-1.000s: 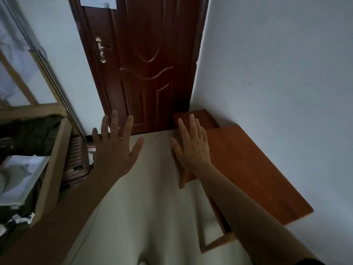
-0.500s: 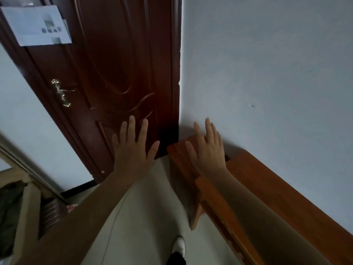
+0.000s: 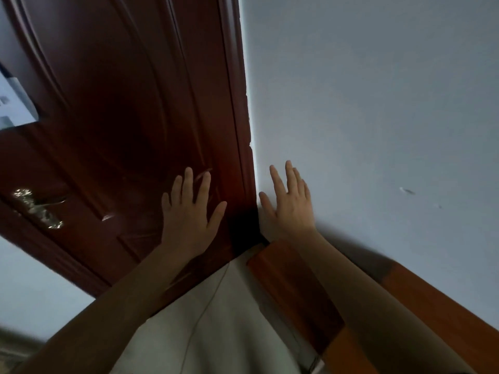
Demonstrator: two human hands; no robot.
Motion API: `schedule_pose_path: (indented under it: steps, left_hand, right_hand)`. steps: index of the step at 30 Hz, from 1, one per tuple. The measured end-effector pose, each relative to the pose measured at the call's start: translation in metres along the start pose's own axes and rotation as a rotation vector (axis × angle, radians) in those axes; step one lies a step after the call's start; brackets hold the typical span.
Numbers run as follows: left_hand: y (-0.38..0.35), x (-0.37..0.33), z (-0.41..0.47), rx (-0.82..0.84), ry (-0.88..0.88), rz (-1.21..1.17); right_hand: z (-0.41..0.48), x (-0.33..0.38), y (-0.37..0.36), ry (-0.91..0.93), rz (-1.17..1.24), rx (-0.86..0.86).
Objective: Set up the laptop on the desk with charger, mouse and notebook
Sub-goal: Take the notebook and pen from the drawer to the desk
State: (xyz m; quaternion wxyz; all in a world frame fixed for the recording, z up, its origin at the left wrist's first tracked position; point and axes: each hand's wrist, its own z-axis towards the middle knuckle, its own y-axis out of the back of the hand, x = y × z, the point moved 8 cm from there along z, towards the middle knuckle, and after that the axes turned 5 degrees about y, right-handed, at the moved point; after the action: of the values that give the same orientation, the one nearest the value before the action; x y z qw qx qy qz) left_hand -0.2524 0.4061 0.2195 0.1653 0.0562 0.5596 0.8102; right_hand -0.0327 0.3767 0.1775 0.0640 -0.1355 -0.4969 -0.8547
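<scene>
Both of my hands are raised in front of me with fingers spread and nothing in them. My left hand point(image 3: 189, 209) shows against the dark wooden door point(image 3: 129, 109). My right hand point(image 3: 289, 203) shows against the pale wall, above the far end of the orange-brown wooden desk point(image 3: 437, 300) that runs along the wall at the lower right. The desk top I can see is bare. No laptop, charger, mouse or notebook is in view.
The door has a brass handle point(image 3: 37, 209) at the left and a sheet of paper point(image 3: 13, 103) stuck higher up. A lower wooden piece point(image 3: 283, 282) stands at the desk's far end. Light floor point(image 3: 216, 333) lies between my arms.
The view has swung upward and closer to the door corner. The shelf and suitcase at the left have dropped out of sight. Both hands stay raised and spread.
</scene>
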Motion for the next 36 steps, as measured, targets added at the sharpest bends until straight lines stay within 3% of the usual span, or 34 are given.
schedule_pose_path:
  steps: [3,7,11,14,17,23,29,36]
  left_hand:
    - [-0.031,-0.008,0.041,0.029,-0.082,-0.03]
    - [-0.096,-0.041,0.097,0.142,-0.255,-0.082]
    - [-0.143,-0.093,0.142,0.255,-0.538,-0.157]
    - [-0.161,-0.113,0.15,0.308,-0.654,-0.22]
    - [-0.19,-0.116,0.147,0.375,-0.74,-0.25]
    - [-0.228,-0.107,0.095,0.576,-0.735,-0.254]
    - [-0.264,-0.12,0.058,0.583,-0.656,-0.253]
    - [-0.37,-0.089,-0.007,0.643,-0.476,-0.258]
  right_hand:
    - [0.009,-0.025,-0.015,-0.054,-0.061,0.037]
    - [-0.005,-0.077,-0.028,-0.275,-0.156,0.043]
    - [-0.035,-0.114,-0.011,-0.597,-0.326,-0.043]
    - [-0.072,-0.114,-0.004,-0.839,-0.36,-0.083]
    - [-0.107,-0.095,-0.024,-0.954,-0.404,-0.036]
    - [-0.165,-0.072,-0.052,-1.095,-0.37,0.043]
    - [-0.214,-0.103,-0.071,-1.126,-0.278,0.025]
    - [-0.282,-0.13,-0.166,-1.169,-0.144,0.009]
